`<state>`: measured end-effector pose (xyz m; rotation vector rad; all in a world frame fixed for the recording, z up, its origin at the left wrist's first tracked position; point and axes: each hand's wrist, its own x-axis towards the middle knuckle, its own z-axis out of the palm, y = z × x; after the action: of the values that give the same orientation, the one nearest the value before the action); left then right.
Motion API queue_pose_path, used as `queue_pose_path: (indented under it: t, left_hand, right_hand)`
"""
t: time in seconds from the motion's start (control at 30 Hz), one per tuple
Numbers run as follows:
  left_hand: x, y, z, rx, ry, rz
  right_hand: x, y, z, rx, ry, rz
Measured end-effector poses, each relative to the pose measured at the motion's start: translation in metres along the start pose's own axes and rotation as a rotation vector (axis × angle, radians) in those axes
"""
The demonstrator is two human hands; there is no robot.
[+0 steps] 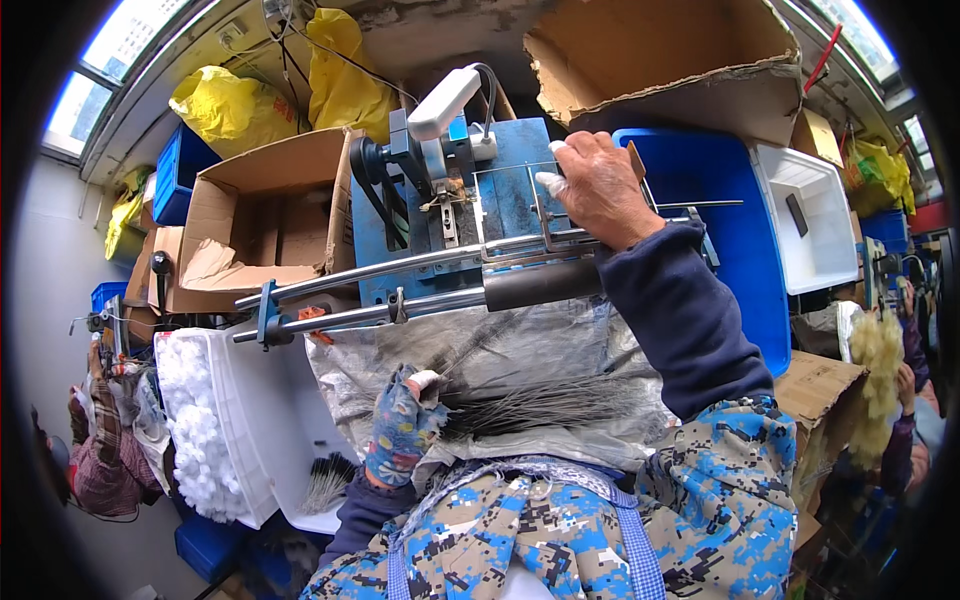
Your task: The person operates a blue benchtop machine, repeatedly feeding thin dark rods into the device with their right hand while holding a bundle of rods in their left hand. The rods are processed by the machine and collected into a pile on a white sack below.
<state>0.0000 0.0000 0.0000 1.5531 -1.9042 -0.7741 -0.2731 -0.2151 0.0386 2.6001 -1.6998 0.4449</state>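
A grey plastic sheet [560, 345] covers the near part of the desk, crumpled and shiny; a bundle of thin dark wires [540, 400] lies across it, fanned toward the right; beyond the sheet a blue machine [505, 180] stands at the middle, with two steel rails [400, 290] running leftward from it; a white tray of small white pieces [205, 440] sits at the near left; a blue bin [740, 230] stands right of the machine.

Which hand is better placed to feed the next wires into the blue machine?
Probably the left hand: it already grips the bundle of thin dark wires on the lap. The right hand is occupied, resting on the blue machine.
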Motion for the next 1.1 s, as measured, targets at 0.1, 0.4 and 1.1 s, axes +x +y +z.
queue_pose_path:
  t: [0.1, 0.4, 1.1]
  left_hand:
    - [0.000, 0.006, -0.009, -0.066, 0.045, -0.030]
    - [-0.011, 0.012, -0.015, -0.093, 0.130, -0.090]
    - [-0.002, 0.027, 0.005, -0.732, 0.271, -0.231]
  right_hand:
    - [0.012, 0.010, 0.009, -0.165, 0.038, 0.000]
    - [-0.018, -0.002, -0.023, -0.193, -0.117, -0.132]
    - [-0.081, -0.119, -0.013, 1.811, -0.278, 0.106]
